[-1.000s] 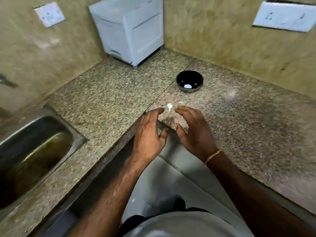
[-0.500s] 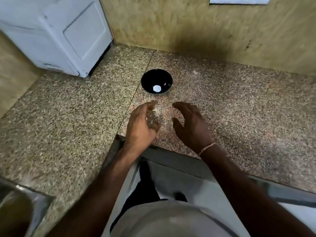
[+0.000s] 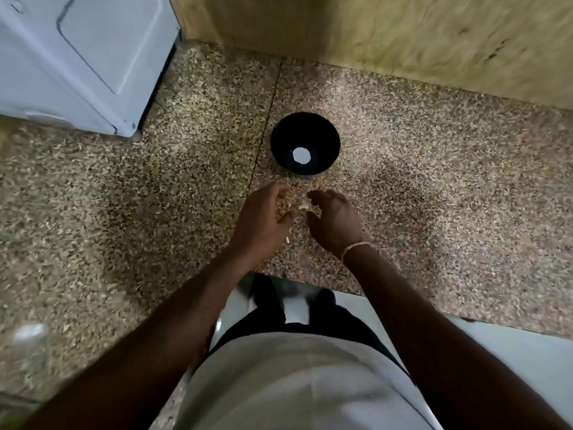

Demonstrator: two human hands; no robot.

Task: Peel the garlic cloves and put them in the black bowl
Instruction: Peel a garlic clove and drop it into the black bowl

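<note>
The black bowl (image 3: 322,135) stands on the speckled granite counter (image 3: 434,197), with one small white thing at its bottom (image 3: 301,155). Just in front of the bowl, my left hand (image 3: 263,218) and my right hand (image 3: 336,223) face each other, fingers curled inward. A small pale garlic clove (image 3: 303,207) sits in the narrow gap between them, at the tips of my right forefinger and thumb, which seem to pinch it. Motion blur hides whether my left thumb touches the clove. A thin pale sliver (image 3: 289,234) shows under my left hand.
A white appliance (image 3: 77,57) stands at the back left corner of the counter. A tan wall (image 3: 403,35) runs behind the bowl. The counter's front edge (image 3: 310,290) lies just below my wrists, with my torso and the floor beneath.
The view has swung right and down, and the sink has left the frame. Both hands closed in from a spread reach to curl around the clove in front of the bowl.
</note>
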